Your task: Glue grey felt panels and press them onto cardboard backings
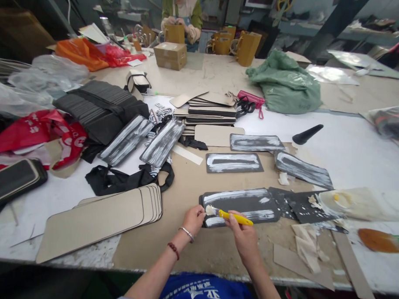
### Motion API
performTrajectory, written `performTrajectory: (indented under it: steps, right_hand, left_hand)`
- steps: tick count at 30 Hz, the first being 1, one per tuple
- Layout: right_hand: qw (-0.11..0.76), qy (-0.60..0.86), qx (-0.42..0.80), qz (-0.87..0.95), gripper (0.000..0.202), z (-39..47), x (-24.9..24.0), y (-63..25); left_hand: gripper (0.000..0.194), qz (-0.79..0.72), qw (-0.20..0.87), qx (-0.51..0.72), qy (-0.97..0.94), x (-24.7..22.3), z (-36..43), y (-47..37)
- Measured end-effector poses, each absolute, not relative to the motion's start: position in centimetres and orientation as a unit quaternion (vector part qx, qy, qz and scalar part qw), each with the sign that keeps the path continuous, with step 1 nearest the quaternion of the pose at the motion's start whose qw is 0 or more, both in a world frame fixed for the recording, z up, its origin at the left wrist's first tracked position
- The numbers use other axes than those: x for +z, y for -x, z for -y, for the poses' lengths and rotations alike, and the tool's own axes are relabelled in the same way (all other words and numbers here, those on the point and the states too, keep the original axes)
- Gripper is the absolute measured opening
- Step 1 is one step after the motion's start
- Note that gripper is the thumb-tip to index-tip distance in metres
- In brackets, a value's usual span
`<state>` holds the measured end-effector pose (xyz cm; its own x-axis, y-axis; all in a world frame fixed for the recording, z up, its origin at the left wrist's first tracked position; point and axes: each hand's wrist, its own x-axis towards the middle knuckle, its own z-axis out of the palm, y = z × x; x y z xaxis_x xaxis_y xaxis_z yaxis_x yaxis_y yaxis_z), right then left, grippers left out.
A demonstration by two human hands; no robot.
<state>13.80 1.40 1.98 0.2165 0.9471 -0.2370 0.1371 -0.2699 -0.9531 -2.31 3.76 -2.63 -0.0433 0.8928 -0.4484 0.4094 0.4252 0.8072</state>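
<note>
My right hand (243, 235) is wrapped round the yellow handle of a brush (236, 217), whose pale bristles rest near the left end of a dark panel (239, 205). White streaks run along the panel's top and bottom edges, and its middle is mostly dark. My left hand (193, 219), fingers pinched together, touches the panel's left edge; whether it grips the edge or something small is hidden. Beyond lie more dark panels streaked white, among them one in the centre (234, 162) and one at the right (303, 168).
Beige panels (97, 216) fan out at the left. Farther back are a stack of beige and black pieces (211, 110), a black bundle (96, 109) and a green bag (284, 83). A glue-smeared sheet (358, 203) lies right. Another person (196, 14) works across the table.
</note>
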Motion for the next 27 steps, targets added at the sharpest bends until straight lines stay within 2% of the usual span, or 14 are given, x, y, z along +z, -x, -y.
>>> performTrajectory:
  steps: [5, 11, 13, 16, 19, 23, 27]
  right_hand:
    - [0.405, 0.709, 0.365, 0.448, 0.042, -2.0, 1.0, -18.3]
    - [0.399, 0.778, 0.246, 0.418, 0.043, -3.1, 3.0, -24.7]
    - [0.426, 0.751, 0.283, 0.416, 0.04, -3.4, 3.8, -23.5]
    - [0.465, 0.673, 0.418, 0.395, 0.036, -3.8, 4.3, -19.1]
    - [0.47, 0.617, 0.501, 0.384, 0.035, -4.4, 3.4, -14.9]
    - [0.459, 0.636, 0.439, 0.439, 0.032, -5.4, 1.4, -15.4]
    - [0.476, 0.705, 0.355, 0.388, 0.038, -5.5, 0.6, -23.0]
  left_hand:
    - [0.012, -0.673, 0.507, 0.244, -0.48, -2.7, -3.6, 2.3]
    - [0.016, -0.666, 0.502, 0.255, -0.49, -2.2, -3.5, 2.1]
    - [0.018, -0.66, 0.498, 0.268, -0.494, -2.1, -3.4, 2.0]
    - [0.019, -0.661, 0.492, 0.264, -0.5, -1.8, -3.2, 1.9]
    - [0.019, -0.668, 0.49, 0.246, -0.503, -1.7, -3.0, 1.8]
    - [0.02, -0.679, 0.481, 0.235, -0.502, -1.8, -2.6, 1.7]
    - [0.022, -0.69, 0.469, 0.242, -0.496, -2.0, -2.3, 1.7]
